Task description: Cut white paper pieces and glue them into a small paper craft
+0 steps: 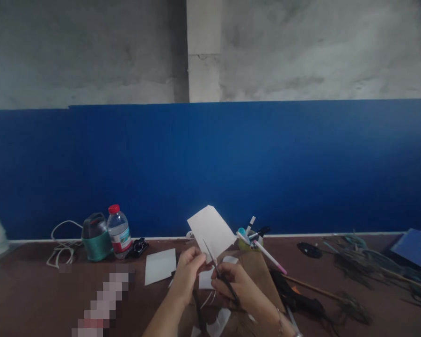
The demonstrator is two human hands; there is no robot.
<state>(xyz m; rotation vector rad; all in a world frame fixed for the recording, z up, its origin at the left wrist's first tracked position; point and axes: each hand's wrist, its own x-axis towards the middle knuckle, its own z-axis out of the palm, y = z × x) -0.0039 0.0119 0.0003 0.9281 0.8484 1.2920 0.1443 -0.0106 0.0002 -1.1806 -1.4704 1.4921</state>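
Observation:
My left hand [188, 270] pinches the lower edge of a white sheet of paper [212, 229] and holds it up over the brown table [38, 295]. My right hand [231, 283] grips a pair of dark scissors [217, 269]. The scissor blades point up into the lower part of the sheet. Small white paper scraps [219, 323] lie under and in front of both hands. A second white sheet [160, 266] lies flat on the table just left of my left hand.
A water bottle with a red cap [119, 231], a green tape-like roll [96, 238] and a white cable [61, 245] stand at the left by the blue wall. Pens in a holder [252, 234], dark twigs [358, 267] and a blue folder [416, 248] are to the right.

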